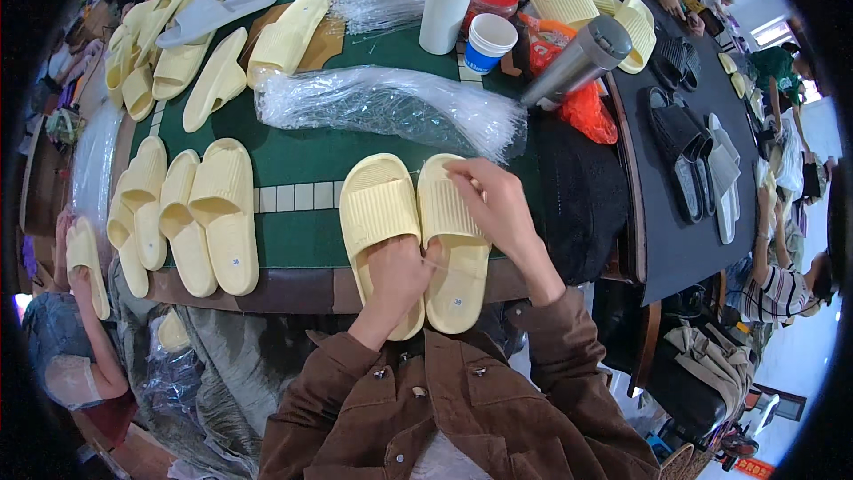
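Observation:
Two pale yellow slippers stand side by side at the table edge before me: a left slipper (380,193) and a right slipper (458,295), both with ribbed straps. My left hand (397,277) is bent into the left slipper's opening, its fingertips partly hidden by the strap. By its thumb, a thin clear plastic strand crosses the right slipper's footbed, faintly visible. Above the right slipper's strap, my right hand (498,204) has its fingers curled together; whatever they pinch is too small to make out. A bundle of clear plastic strands (391,113) lies beyond the slippers.
More yellow slippers (224,213) line the table's left side, with grey slippers (218,16) behind them. A white tumbler (450,0), a paper cup (490,43) and a steel flask (582,58) stand far right. Black slides (680,147) rest on the right table. Other people work nearby.

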A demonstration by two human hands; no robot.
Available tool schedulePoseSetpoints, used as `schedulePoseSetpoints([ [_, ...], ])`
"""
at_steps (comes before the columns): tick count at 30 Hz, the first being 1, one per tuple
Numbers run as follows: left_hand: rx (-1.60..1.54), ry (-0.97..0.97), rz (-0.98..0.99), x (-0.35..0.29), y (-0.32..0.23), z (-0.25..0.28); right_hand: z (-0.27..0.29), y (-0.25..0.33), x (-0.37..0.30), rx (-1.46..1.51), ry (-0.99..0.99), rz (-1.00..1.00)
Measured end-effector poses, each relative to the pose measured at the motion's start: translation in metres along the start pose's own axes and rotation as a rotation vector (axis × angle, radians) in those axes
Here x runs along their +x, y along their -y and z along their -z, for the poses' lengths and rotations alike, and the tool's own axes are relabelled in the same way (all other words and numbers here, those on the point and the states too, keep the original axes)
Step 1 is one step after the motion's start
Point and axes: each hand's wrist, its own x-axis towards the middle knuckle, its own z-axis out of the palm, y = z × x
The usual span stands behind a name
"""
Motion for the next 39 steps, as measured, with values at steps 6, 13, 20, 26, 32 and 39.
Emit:
schedulePoseSetpoints([
  [6, 0.067, 0.049, 0.040, 0.001, -0.006, 0.005, -0.034, -0.014, 0.030, -0.265, 0.091, -0.044],
  [13, 0.046, 0.001, -0.011, 0.001, 0.000, 0.000, -0.030, -0.007, 0.034, 0.204, 0.180, -0.219],
  [20, 0.056, 0.010, -0.006, 0.001, -0.004, 0.004, -0.028, 0.001, 0.030, 0.201, 0.142, -0.106],
  [26, 0.023, 0.033, 0.029, 0.000, -0.005, 0.006, -0.027, -0.002, 0.027, 0.031, 0.130, 0.081],
  [32, -0.008, 0.195, 0.007, -0.001, -0.004, 0.022, -0.033, 0.000, 0.032, -0.007, 0.039, 0.123],
  [39, -0.153, 0.334, -0.588, -0.019, 0.002, 0.123, -0.039, 0.001, 0.036, 0.163, -0.045, -0.028],
])
